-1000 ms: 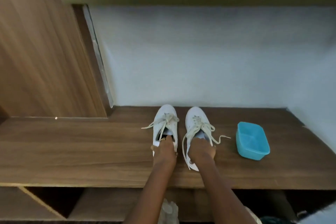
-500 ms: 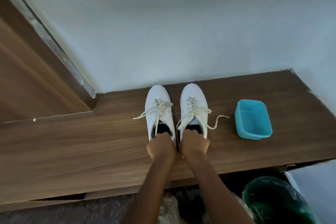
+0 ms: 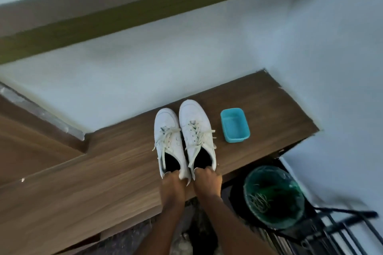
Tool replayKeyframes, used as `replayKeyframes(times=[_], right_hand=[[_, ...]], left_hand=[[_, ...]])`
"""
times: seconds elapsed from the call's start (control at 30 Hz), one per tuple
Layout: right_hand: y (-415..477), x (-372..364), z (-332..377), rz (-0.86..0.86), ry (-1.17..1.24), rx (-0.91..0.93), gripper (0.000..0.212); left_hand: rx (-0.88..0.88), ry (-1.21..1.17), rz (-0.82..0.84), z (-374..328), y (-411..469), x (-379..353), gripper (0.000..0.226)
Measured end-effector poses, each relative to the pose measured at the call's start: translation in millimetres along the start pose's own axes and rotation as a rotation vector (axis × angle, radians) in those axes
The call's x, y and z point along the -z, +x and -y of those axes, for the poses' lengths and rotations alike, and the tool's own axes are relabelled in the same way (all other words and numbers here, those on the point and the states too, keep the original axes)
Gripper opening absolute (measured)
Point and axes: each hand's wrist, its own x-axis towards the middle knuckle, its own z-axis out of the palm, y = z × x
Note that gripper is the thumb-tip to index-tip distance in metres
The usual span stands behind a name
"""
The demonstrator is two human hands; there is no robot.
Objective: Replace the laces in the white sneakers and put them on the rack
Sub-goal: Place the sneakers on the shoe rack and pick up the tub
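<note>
Your left hand point(image 3: 173, 182) and right hand point(image 3: 208, 180) grasp the laced sneakers point(image 3: 196, 128) by the heels, now drawn to the surface point(image 3: 103, 172) edge for racking.

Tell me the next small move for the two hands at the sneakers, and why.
Probably lift the pair by the heels toward the black wire rack. The left hand grips the heel of the left sneaker, the right hand that of the right sneaker. Both look laced and stand on the wooden shelf.

The left sneaker point(image 3: 167, 128) and the right sneaker point(image 3: 193, 118) are brought together until touching. The pair is shifted toward 3 o'clock, just beside the blue tub point(image 3: 236, 139).
</note>
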Motion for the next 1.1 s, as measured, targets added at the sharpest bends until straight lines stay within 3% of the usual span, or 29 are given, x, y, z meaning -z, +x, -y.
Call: replayKeyframes(times=[0.17, 0.43, 0.67, 0.77, 0.87, 0.97, 1.1], right_hand=[[-30, 10, -43, -0.138, 0.052, 0.003, 0.021], [-99, 53, -172, -0.276, 0.129, -0.464, 0.02], [-171, 38, -263, -0.418, 0.206, -0.915, 0.028], [-196, 12, -291, -0.342, 0.282, -1.044, 0.023], [-213, -8, -313, -0.198, 0.297, -1.113, 0.012], [-222, -28, -340, -0.056, 0.28, -1.17, 0.026], [-223, -54, -368, 0.017, 0.309, -1.205, 0.028]], left_hand=[[-0.133, 0.123, -0.032, -44, -38, -3, 0.014], [-0.69, 0.219, 0.245, -167, -117, -58, 0.033], [-1.12, 0.395, 0.403, -213, -199, -131, 0.036], [-1.164, 0.483, 0.524, -215, -224, -173, 0.036], [-1.242, 0.632, 0.515, -213, -240, -202, 0.025], [-1.276, 0.681, 0.604, -210, -250, -237, 0.026], [-1.289, 0.761, 0.635, -201, -259, -275, 0.026]])
